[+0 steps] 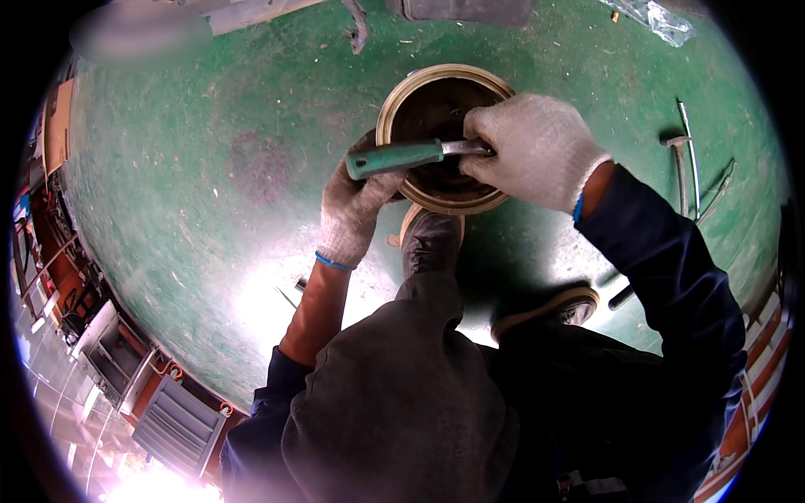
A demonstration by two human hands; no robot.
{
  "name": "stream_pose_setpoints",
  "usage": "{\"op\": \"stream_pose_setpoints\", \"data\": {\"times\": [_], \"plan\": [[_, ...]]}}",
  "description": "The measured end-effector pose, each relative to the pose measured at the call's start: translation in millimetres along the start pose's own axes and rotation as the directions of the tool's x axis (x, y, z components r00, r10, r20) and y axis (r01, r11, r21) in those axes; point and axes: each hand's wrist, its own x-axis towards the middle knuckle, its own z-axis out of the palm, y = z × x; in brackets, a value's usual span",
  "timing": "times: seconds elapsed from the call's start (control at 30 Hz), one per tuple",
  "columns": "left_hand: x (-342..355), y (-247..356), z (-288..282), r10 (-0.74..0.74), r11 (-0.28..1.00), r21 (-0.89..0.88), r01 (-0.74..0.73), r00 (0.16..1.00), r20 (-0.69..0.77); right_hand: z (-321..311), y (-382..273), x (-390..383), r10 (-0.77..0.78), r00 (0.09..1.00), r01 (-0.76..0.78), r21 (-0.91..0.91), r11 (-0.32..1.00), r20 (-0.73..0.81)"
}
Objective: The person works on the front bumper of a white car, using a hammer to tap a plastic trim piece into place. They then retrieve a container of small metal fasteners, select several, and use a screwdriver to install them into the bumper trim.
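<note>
A round, open-topped vessel with a pale metal rim (453, 70) and a dark brown inside stands upright in front of me. My left hand (350, 210), in a knitted white glove with a darkened palm side, is closed round the left side of its wall. My right hand (537, 149), in a similar white glove, grips the metal shank of a tool with a green handle (396, 158). That handle points left, across the vessel's mouth and over my left hand. The tool's working end is hidden by my right hand.
On the green floor (176, 151) to the right lie a hammer (679, 172), a thin metal rod (689, 142) and another slender tool (719, 193). My shoes (432, 243) stand close below the vessel. Clear plastic film (667, 21) lies far right; a grey ribbed panel (178, 423) is lower left.
</note>
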Motion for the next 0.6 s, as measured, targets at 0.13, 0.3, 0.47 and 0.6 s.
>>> {"op": "stream_pose_setpoints", "data": {"times": [0.13, 0.3, 0.47, 0.6], "plan": [[-1, -1, 0, -0.011, 1.000, -0.020, 0.010, 1.000, -0.015, 2, 2, 1, 0.049, 0.991, -0.041, 0.070, 0.997, -0.123], [0, 0, 2, 0.001, 0.998, -0.055, -0.003, 1.000, -0.018, -13, 14, -4, 0.021, 0.963, 0.001, 0.083, 0.997, -0.270], [1, 1, 0, -0.011, 0.999, -0.042, 0.011, 1.000, -0.007, -23, 18, -11, 0.017, 0.953, -0.004, 0.045, 0.999, -0.302], [1, 0, 0, 0.000, 0.999, -0.037, 0.000, 1.000, -0.005, -26, 15, -12, 0.053, 0.962, -0.042, 0.049, 0.998, -0.268]]}}
